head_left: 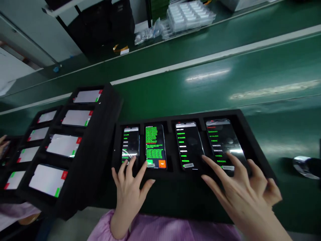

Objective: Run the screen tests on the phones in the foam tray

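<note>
A black foam tray (170, 150) lies in front of me with smartphones in its slots. My left hand (131, 187) spreads its fingers over the two left phones. Its index finger reaches the green button on the second phone (154, 144), which shows green text and an orange Fail button. The leftmost phone (130, 142) shows a list on a dark screen. My right hand (240, 187) is open above the two right phones, its index fingertip by the right edge of the third phone (188, 144). Other fingers hover at the lower part of the rightmost phone (222, 137).
To the left, stacked black foam trays (100, 134) carry several phones with white screens and red and green corners. Clear plastic trays (189, 16) and a plastic bag (147, 33) lie beyond the green bench (213, 87). Another person's hand (3, 144) shows at far left.
</note>
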A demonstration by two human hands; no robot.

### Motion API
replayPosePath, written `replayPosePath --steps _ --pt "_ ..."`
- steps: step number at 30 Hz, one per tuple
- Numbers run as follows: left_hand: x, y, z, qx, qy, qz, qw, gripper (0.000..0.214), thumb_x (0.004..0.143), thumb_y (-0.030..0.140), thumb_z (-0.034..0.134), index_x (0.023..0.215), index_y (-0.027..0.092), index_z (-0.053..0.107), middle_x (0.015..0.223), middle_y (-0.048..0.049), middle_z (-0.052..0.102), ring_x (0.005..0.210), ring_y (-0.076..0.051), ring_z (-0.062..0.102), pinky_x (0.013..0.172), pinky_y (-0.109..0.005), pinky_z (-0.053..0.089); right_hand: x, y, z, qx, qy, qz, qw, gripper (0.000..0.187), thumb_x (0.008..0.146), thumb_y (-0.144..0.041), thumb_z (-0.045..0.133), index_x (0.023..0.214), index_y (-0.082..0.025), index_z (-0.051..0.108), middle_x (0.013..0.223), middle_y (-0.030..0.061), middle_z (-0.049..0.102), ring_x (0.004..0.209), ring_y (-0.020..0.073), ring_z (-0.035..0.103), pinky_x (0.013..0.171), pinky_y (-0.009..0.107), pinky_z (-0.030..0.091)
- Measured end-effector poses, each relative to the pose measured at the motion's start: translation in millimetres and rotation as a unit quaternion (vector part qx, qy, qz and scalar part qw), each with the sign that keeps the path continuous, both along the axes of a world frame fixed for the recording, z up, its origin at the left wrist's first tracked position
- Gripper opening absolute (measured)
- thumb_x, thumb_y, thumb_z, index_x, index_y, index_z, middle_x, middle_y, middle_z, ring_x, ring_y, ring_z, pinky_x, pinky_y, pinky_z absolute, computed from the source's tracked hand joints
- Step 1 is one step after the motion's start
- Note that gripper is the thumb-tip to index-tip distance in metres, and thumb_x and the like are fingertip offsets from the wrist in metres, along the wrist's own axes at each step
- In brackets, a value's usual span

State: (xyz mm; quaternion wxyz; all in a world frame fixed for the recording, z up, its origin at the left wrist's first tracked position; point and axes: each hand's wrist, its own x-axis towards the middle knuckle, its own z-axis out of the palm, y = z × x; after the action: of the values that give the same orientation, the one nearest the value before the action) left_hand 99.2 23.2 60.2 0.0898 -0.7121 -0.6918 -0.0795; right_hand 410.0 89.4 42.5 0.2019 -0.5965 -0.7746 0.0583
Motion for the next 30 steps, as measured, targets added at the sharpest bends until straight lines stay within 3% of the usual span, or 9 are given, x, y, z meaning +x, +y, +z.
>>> replayPosePath --steps 5,8,13,16,18,21,24,27,30 --pt "-1 -9 3.6 0.014 -0.014 -0.007 1.0 0.065 0.105 0.048 0.055 0.167 0.04 0.038 0.152 -0.0178 0.051 0.136 -0.039 0.049 0.115 -0.082 0.039 -10 -8 4.8 0.039 -0.101 -0.032 0.994 0.055 0.109 -0.06 0.031 0.141 -0.04 0.072 0.155 0.0205 0.047 0.143 0.0628 0.041 0.093 0.092 0.042" --pt "11 -3 -0.9 -0.052 0.018 0.041 0.998 0.061 0.104 0.05 0.055 0.163 0.05 0.04 0.154 -0.0176 0.047 0.137 -0.044 0.047 0.105 -0.086 0.043 -15 -6 2.9 0.023 -0.156 -0.034 0.987 0.044 0.108 -0.058 0.045 0.142 -0.046 0.07 0.156 0.0187 0.047 0.145 0.058 0.042 0.096 0.089 0.044" --pt "28 54 -2.7 -0.147 -0.002 0.13 0.981 0.048 0.105 0.052 0.053 0.153 0.056 0.053 0.156 -0.0153 0.045 0.149 -0.048 0.038 0.108 -0.093 0.031 -31 38 -1.7 -0.039 -0.161 -0.059 0.984 0.045 0.102 -0.063 0.061 0.146 -0.051 0.064 0.159 0.017 0.05 0.15 0.0541 0.039 0.101 0.088 0.041" --pt "25 96 2.1 -0.154 -0.053 0.154 0.975 0.046 0.108 0.055 0.043 0.152 0.052 0.056 0.158 -0.0174 0.045 0.152 -0.05 0.036 0.11 -0.094 0.025 -37 70 3.1 -0.063 -0.13 -0.063 0.987 0.046 0.105 -0.06 0.059 0.149 -0.048 0.064 0.161 0.017 0.049 0.152 0.0551 0.036 0.102 0.091 0.037" --pt "18 109 8.2 -0.146 -0.075 0.151 0.975 0.047 0.109 0.057 0.038 0.151 0.05 0.059 0.156 -0.0173 0.048 0.153 -0.051 0.037 0.11 -0.095 0.024 -29 81 11.3 -0.064 -0.121 -0.051 0.989 0.044 0.106 -0.058 0.057 0.148 -0.047 0.064 0.158 0.0149 0.053 0.152 0.053 0.037 0.103 0.089 0.039" --pt "-2 99 21.1 -0.113 -0.106 0.142 0.978 0.058 0.109 0.063 0.03 0.153 0.041 0.059 0.159 -0.018 0.045 0.156 -0.051 0.033 0.114 -0.091 0.027 5 76 27.0 0.011 -0.05 -0.02 0.999 0.041 0.11 -0.053 0.052 0.146 -0.04 0.067 0.152 0.0128 0.058 0.15 0.0441 0.043 0.111 0.076 0.046" --pt "-33 71 27.1 0.005 -0.162 0.142 0.977 0.073 0.107 0.068 0.029 0.154 0.02 0.058 0.161 -0.0233 0.045 0.157 -0.046 0.035 0.127 -0.076 0.029 43 61 35.6 0.099 0.076 0.023 0.992 0.034 0.112 -0.037 0.049 0.135 -0.027 0.072 0.135 0.0124 0.067 0.134 0.0307 0.06 0.111 0.053 0.053" --pt "-66 48 14.5 0.058 -0.236 0.153 0.958 0.069 0.102 0.072 0.042 0.14 0.02 0.067 0.142 -0.0174 0.065 0.14 -0.038 0.058 0.127 -0.065 0.041 62 51 26.4 0.092 0.099 0.045 0.99 0.032 0.112 -0.03 0.047 0.124 -0.024 0.076 0.123 0.0104 0.072 0.117 0.0247 0.068 0.101 0.044 0.059" --pt "-91 32 -8.7 0.04 -0.281 0.194 0.939 0.075 0.096 0.077 0.047 0.137 0.018 0.068 0.143 -0.0181 0.065 0.139 -0.04 0.06 0.12 -0.064 0.05 64 49 6.5 0.08 0.083 0.049 0.992 0.033 0.111 -0.034 0.048 0.124 -0.025 0.077 0.133 0.0115 0.069 0.125 0.0288 0.064 0.103 0.05 0.057"
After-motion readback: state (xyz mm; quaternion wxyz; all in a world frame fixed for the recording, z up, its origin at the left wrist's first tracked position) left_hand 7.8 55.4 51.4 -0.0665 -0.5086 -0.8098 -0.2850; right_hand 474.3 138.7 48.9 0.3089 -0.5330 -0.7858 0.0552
